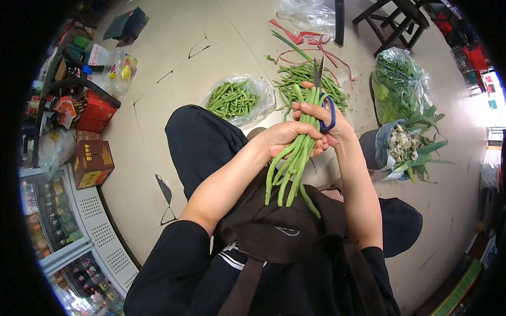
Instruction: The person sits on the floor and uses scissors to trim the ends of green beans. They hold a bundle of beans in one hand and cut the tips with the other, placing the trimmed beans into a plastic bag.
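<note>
A short-sleeved black top [168,263] carries white stripes [230,262]. Over it lies a brown apron [274,242]. The trousers [197,147] are dark.

The left hand [287,138] wraps its fingers round the middle of a bunch of beans [296,158], whose lower ends hang below those fingers over the lap [253,205]. Just above them, the right hand [329,118] grips the bunch's upper part along with blue-handled scissors [331,113], blades pointing past the fingertips. Beyond the fingers lie a bean pile [292,79] and red ribbon [303,37]; to their left, a bag [267,96] of short beans [232,100]; to their right, bagged greens [403,87].
</note>
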### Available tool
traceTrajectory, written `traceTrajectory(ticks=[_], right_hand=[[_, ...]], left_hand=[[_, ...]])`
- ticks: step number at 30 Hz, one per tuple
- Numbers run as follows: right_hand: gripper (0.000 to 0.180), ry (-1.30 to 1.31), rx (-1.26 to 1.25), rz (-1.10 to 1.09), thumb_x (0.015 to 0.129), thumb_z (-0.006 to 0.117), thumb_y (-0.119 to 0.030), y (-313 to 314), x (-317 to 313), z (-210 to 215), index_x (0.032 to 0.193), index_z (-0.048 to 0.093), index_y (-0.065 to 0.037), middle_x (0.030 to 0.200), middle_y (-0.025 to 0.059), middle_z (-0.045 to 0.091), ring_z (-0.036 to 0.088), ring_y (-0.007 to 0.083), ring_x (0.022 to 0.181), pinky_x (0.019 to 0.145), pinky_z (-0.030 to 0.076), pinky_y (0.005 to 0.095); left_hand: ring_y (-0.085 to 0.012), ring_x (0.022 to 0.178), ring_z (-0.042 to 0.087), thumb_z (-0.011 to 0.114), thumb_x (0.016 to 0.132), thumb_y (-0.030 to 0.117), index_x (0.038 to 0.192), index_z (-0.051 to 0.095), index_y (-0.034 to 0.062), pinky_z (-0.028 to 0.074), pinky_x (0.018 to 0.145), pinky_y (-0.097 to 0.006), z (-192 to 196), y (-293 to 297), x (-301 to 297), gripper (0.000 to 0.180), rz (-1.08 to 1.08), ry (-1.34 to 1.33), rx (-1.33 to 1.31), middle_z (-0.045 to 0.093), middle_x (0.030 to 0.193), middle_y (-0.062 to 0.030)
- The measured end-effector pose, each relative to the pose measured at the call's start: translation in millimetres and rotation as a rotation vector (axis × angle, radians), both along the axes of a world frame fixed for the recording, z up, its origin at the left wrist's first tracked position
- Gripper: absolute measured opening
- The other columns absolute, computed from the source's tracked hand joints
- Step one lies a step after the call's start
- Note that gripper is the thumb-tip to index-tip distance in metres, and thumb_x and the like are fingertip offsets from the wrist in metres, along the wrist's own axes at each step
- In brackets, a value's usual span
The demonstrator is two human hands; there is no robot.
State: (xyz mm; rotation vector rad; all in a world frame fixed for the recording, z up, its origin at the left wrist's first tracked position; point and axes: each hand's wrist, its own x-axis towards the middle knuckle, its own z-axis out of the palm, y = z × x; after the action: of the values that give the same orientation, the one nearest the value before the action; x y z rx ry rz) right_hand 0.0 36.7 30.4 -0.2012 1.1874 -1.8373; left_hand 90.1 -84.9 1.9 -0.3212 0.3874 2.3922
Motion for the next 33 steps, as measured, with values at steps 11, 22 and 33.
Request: traceTrajectory(ticks=[11,22,33], right_hand=[[0.060,0.450,0.286,-0.158,0.079,0.066,-0.004,24.9,-9.0,-8.3,0.132,0.037,-0.006,0.090,0.0068,0.056,0.057,0.0144,0.078,0.068,0.047,0.0272],[0.050,0.092,0.001,-0.437,0.091,0.066,-0.018,69.0,11.5,-31.3,0.132,0.038,-0.006,0.102,0.0122,0.061,0.060,0.0174,0.084,0.072,0.048,0.0280],[0.046,0.007,0.359,-0.095,0.081,0.068,0.000,92.2,120.8,-9.2,0.117,0.041,-0.005,0.089,0.0138,0.064,0.064,0.0192,0.076,0.072,0.050,0.0300]], left_hand=[[-0.0197,0.084,0.066,0.063,0.089,0.006,0.127,0.046,0.0042,0.056,0.069,-0.034,-2.4,24.7,22.8,0.042,-0.096,0.145,-0.429,0.064,0.097,-0.0106],[-0.0148,0.075,0.060,0.049,0.092,0.009,0.136,0.042,-0.0006,0.056,0.086,-0.041,10.5,7.8,20.6,0.045,0.074,0.171,-0.219,0.056,0.082,-0.0047],[-0.0224,0.098,0.064,0.046,0.089,0.003,0.141,0.035,-0.0045,0.052,0.096,-0.046,7.1,-8.1,21.6,0.054,0.252,0.312,-0.263,0.060,0.105,-0.0130]])
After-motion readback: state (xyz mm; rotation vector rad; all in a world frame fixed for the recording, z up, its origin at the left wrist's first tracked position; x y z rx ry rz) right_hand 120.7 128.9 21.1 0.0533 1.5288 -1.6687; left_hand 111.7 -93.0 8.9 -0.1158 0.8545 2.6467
